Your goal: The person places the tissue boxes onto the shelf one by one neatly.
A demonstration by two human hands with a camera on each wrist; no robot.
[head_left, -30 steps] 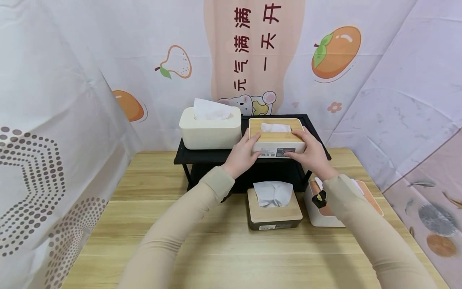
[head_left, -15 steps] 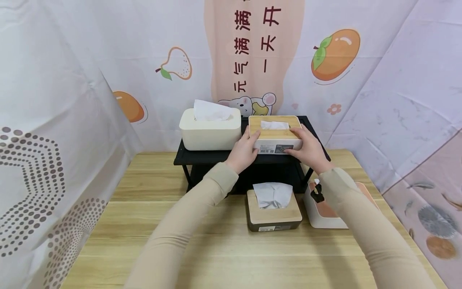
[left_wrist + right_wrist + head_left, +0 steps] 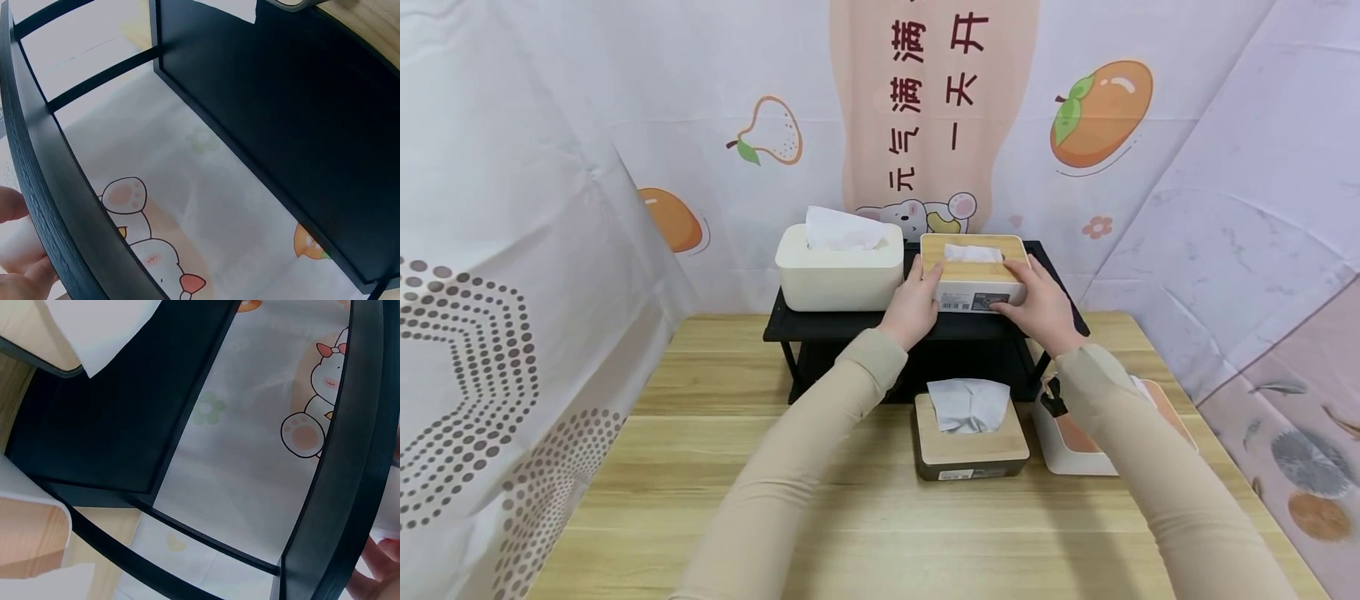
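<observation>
On the right side of the black rack's top shelf [image 3: 880,322] is a white tissue box with a bamboo lid [image 3: 962,271], a tissue showing in its slot. My left hand [image 3: 912,308] grips its left end, and my right hand [image 3: 1045,308] holds its right end with the thumb low on the labelled front. In the left wrist view, fingers [image 3: 28,272] show past the shelf's edge. The right wrist view also has fingers [image 3: 378,569] beyond that edge; most of the box is hidden there.
A cream tissue box [image 3: 842,283] stands left on the same shelf. Before the rack, on the wooden table [image 3: 700,433], sit a dark tissue box with a wooden lid [image 3: 955,448] and a white one with an orange-brown lid [image 3: 1067,454], partly behind my right sleeve. A printed curtain [image 3: 700,192] hangs behind.
The bamboo-lidded tissue box has slid back on the shelf, away from me and toward the curtain, with both hands still holding it. The other boxes have stayed put.
</observation>
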